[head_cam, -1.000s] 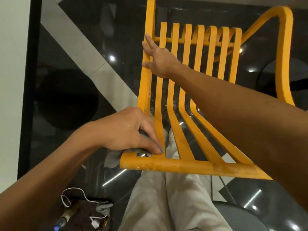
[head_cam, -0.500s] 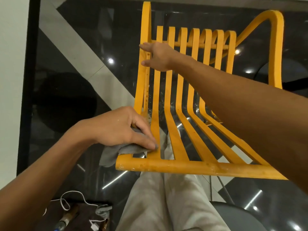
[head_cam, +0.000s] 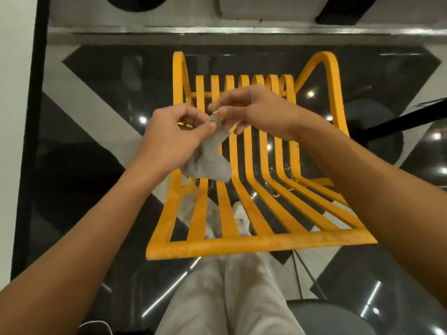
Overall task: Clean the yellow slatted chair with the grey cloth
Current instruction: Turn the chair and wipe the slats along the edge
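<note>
At the far left, a plain white wall [head_cam: 14, 117] is bordering a glossy black floor with pale diagonal bands [head_cam: 96, 112], and a thin white cable [head_cam: 96, 323] is looping at the bottom edge. The left hand [head_cam: 174, 139] is hovering above the seat's left side, its thumb and curled fingers pinching the upper end of the crumpled grey cloth [head_cam: 208, 160]. The cloth is hanging clear of the seat, its long axis running from the narrow pinched tip down to a bunched wider end over the leftmost slats.

The yellow slatted chair [head_cam: 242, 246] is standing with its front bar nearest the person. Its slats are running lengthwise away from the person and curving up into the backrest at the far end, and a looped arm is rising on each side. The person's pale trousers [head_cam: 232, 298] and white shoes [head_cam: 240, 215] are showing below and through the slats.

The right hand [head_cam: 256, 110] is reaching in from the right with its fingers [head_cam: 221, 111] loosely bent just beside the cloth's tip; whether they are gripping it is not clear. A round grey stool seat [head_cam: 326, 317] is sitting at the lower right.
</note>
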The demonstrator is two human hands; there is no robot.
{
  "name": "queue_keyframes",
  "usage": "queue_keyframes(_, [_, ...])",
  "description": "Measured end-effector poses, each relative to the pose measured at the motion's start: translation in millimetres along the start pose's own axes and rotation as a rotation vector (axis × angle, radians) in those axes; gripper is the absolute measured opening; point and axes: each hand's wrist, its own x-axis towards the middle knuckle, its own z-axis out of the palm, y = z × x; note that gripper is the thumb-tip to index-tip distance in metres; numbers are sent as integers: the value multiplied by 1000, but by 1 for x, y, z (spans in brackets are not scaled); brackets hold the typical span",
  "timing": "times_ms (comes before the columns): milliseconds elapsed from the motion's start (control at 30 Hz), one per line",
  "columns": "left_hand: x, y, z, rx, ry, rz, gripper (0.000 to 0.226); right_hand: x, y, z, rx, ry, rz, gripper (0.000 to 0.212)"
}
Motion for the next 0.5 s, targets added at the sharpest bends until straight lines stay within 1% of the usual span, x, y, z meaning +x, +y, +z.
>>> queue_keyframes(67, [3, 10, 8, -52, 57, -36, 10, -20, 2, -8, 125, 60, 11, 22])
queue_keyframes(133, [5, 21, 17, -156, 62, -71, 13, -36, 3, -13, 167, 104, -26, 26])
queue_keyframes(233, [4, 39, 34, -334, -19, -149, 16, -51, 4, -11, 49, 142, -152, 36])
queue_keyframes(333, [1, 51, 48, -474, -112, -207, 15, -53, 15, -9, -79, 242, -244, 35])
queue_keyframes(400, [2, 51, 50, -484, -181, -227, 20, -52, 24, -13, -124, 277, -250, 30])
queue_keyframes(467, [1, 46, 45, -411, -300, -229, 25, -52, 33, -21, -125, 229, -216, 22])
queue_keyframes(500, [0, 42, 41, -326, -354, -217, 25, -51, 39, -25, -131, 177, -196, 19])
